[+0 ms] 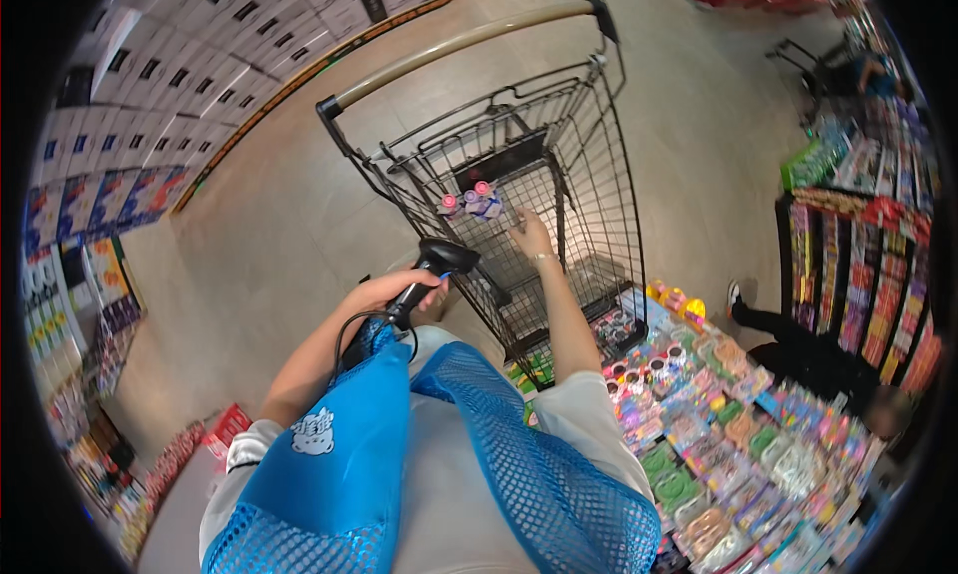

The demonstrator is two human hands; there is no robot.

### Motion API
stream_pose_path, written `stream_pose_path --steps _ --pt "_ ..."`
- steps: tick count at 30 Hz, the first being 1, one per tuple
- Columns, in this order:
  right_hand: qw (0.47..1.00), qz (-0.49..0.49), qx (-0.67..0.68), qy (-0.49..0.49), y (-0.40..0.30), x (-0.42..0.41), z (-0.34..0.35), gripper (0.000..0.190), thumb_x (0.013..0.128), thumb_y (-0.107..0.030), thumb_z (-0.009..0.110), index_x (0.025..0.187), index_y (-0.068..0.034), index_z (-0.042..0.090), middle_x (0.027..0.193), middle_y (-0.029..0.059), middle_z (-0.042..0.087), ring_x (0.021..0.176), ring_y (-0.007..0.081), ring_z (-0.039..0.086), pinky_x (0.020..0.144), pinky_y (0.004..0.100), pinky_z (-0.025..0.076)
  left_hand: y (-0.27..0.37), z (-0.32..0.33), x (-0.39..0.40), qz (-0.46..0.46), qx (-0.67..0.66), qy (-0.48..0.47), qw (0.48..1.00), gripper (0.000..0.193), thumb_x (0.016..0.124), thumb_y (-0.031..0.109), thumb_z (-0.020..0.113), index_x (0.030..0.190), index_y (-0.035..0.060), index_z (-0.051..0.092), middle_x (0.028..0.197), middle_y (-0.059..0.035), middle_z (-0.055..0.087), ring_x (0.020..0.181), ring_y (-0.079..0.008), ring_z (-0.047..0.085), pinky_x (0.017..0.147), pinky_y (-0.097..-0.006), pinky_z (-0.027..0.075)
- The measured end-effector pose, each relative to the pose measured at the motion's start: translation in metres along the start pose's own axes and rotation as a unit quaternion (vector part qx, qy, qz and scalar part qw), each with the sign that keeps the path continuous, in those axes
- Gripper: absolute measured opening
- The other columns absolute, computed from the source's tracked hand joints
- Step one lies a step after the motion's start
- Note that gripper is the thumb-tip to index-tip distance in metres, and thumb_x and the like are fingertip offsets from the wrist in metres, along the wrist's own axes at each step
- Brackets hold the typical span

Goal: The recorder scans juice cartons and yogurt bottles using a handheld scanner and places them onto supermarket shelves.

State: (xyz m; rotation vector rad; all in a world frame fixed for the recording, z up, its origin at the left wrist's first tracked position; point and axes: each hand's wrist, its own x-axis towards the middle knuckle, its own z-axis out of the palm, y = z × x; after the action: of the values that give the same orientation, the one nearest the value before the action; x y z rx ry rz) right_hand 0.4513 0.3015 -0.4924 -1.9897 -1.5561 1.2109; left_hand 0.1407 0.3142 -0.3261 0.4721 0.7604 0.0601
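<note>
My left hand is closed around the handle of a black handheld barcode scanner, whose cable loops down by my blue mesh vest. Inside the black wire shopping cart reaches my right hand, fingers parted, with nothing seen in them. Just left of its fingertips are several small items with pink and purple round caps, grouped in the cart basket. Their exact kind is unclear. The cart's beige push handle is at the far side.
Stacked white boxes line the upper left. At the lower right lies a display of packaged small goods, close to the cart. A person in black is beyond it, beside shelves of packets. Red packaging stands at the lower left.
</note>
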Motion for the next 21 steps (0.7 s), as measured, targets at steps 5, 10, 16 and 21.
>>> stream_pose_path --steps 5,10,16,21 --pt "0.993 0.093 -0.067 -0.005 0.037 0.082 0.082 0.088 0.064 -0.021 0.079 0.136 0.002 0.034 0.131 0.0247 0.046 0.121 0.0376 0.046 0.103 0.039 0.038 -0.027 -0.024 -0.047 0.075 -0.094 0.05 0.991 0.031 0.082 0.027 0.056 0.097 -0.0002 0.056 0.065 -0.0055 0.055 0.055 -0.0109 0.053 0.053 -0.0214 0.046" --pt "0.984 0.1 -0.129 0.076 0.029 0.099 0.12 0.112 0.048 -0.017 0.089 0.14 0.001 0.027 0.132 0.0207 0.047 0.121 0.0332 0.048 0.104 0.0359 0.039 -0.062 -0.034 -0.079 0.088 -0.192 0.145 0.967 0.032 0.081 0.028 0.058 0.096 0.0003 0.055 0.064 -0.0061 0.055 0.053 -0.0114 0.052 0.05 -0.0213 0.046" --pt "0.975 0.077 -0.167 0.122 0.024 0.087 0.111 0.067 0.055 -0.022 0.084 0.11 -0.002 0.051 0.107 0.0174 0.06 0.099 0.0338 0.057 0.087 0.0412 0.046 -0.074 -0.034 -0.088 0.07 -0.207 0.172 0.961 0.031 0.081 0.028 0.058 0.095 0.0009 0.055 0.065 -0.0059 0.055 0.054 -0.0126 0.053 0.049 -0.0222 0.046" --pt "0.975 0.084 -0.063 0.197 0.037 0.045 0.084 0.025 0.071 -0.021 0.073 0.087 -0.005 0.063 0.088 0.0158 0.065 0.09 0.0333 0.061 0.078 0.0417 0.049 -0.052 -0.03 -0.085 0.072 -0.129 0.184 0.972 0.031 0.081 0.029 0.056 0.095 0.0013 0.055 0.064 -0.0058 0.056 0.053 -0.0125 0.053 0.049 -0.0228 0.046"
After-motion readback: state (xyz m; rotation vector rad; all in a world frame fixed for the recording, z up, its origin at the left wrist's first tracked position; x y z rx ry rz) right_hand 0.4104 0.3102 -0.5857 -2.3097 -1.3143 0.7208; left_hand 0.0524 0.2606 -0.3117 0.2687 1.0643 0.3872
